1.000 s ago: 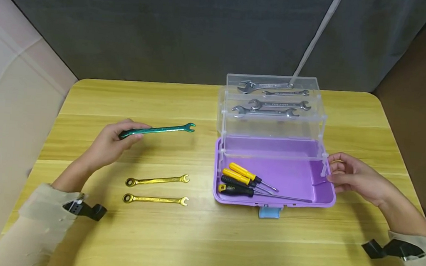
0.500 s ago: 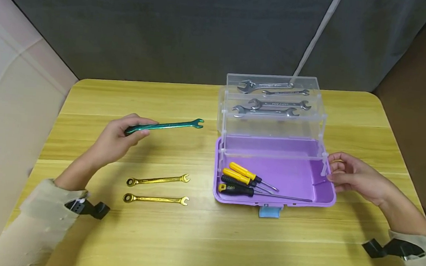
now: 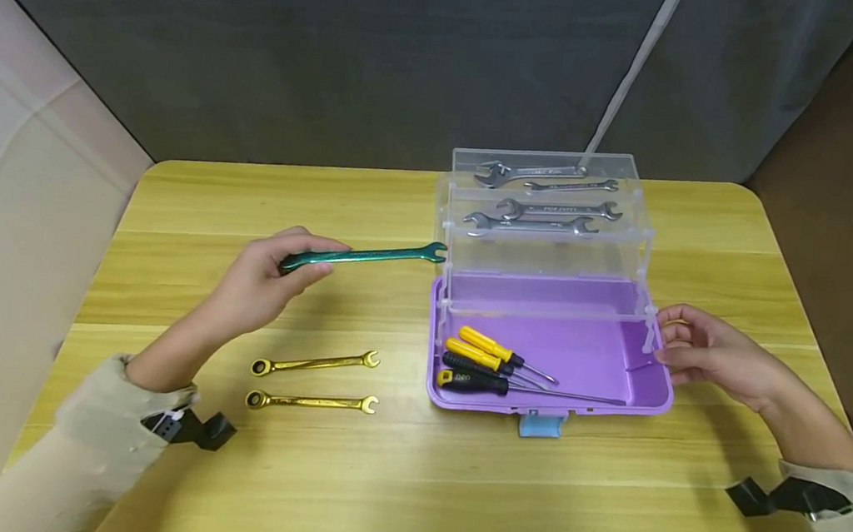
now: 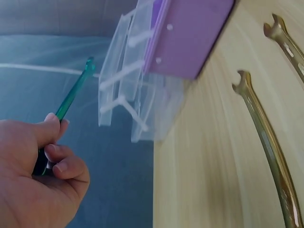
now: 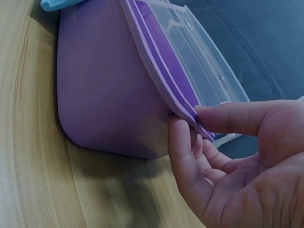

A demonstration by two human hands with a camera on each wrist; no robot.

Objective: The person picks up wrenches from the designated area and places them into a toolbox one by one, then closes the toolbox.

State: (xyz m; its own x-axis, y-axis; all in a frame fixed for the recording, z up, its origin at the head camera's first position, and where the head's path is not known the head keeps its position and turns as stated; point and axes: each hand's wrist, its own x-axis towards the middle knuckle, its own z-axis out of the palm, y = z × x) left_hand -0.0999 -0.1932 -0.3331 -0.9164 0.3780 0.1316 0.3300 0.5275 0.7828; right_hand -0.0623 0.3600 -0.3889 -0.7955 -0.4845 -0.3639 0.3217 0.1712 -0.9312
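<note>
My left hand (image 3: 255,286) grips a green wrench (image 3: 390,255) by one end, held up above the table. Its open-end jaw points right and overlaps the left edge of the clear fold-out trays (image 3: 547,259) in the head view. In the left wrist view the green wrench (image 4: 71,97) sticks out past the thumb, its other end hidden in the palm. My right hand (image 3: 720,360) pinches the right rim of the purple toolbox (image 3: 585,354); the right wrist view shows thumb and fingers on either side of the toolbox rim (image 5: 164,83).
Several silver wrenches (image 3: 562,211) lie in the raised trays. Yellow-handled screwdrivers (image 3: 484,337) and black-handled screwdrivers (image 3: 473,381) lie inside the toolbox. Two gold wrenches (image 3: 317,363) rest on the table (image 3: 394,481) to its left. A blue latch (image 3: 540,426) hangs at the front.
My left hand has carried the green wrench rightward, from well left of the toolbox up to the trays' left edge. My right hand stays on the rim.
</note>
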